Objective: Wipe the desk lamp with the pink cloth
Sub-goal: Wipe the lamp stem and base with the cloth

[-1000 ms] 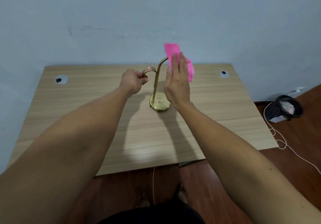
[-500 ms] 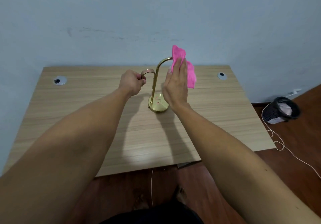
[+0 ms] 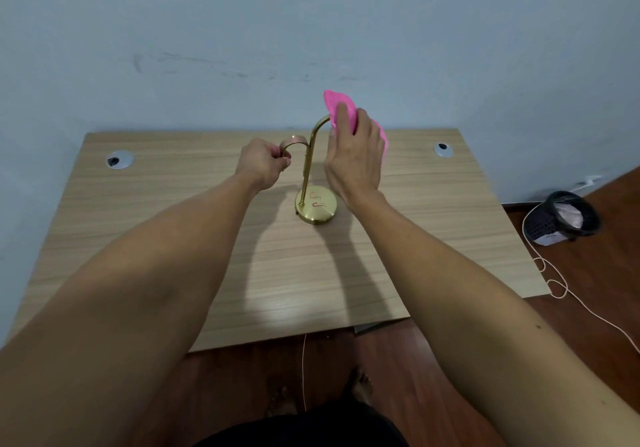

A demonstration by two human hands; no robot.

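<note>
A brass desk lamp (image 3: 306, 172) stands on its round base in the middle of the wooden desk (image 3: 173, 224). One curved arm bends left, another bends right at the top. My left hand (image 3: 262, 166) is closed around the end of the left arm. My right hand (image 3: 351, 159) presses the pink cloth (image 3: 341, 108) against the upper right curve of the lamp. The cloth covers that arm's end and hangs down behind my hand.
Two round cable grommets (image 3: 119, 160) (image 3: 443, 149) sit near the desk's back corners. The blue wall stands just behind the desk. A dark waste basket (image 3: 562, 218) and a thin white cord (image 3: 554, 283) lie on the brown floor at the right.
My right hand with the cloth has slid a little to the right and lower along the lamp's upper curve. My left hand keeps its hold.
</note>
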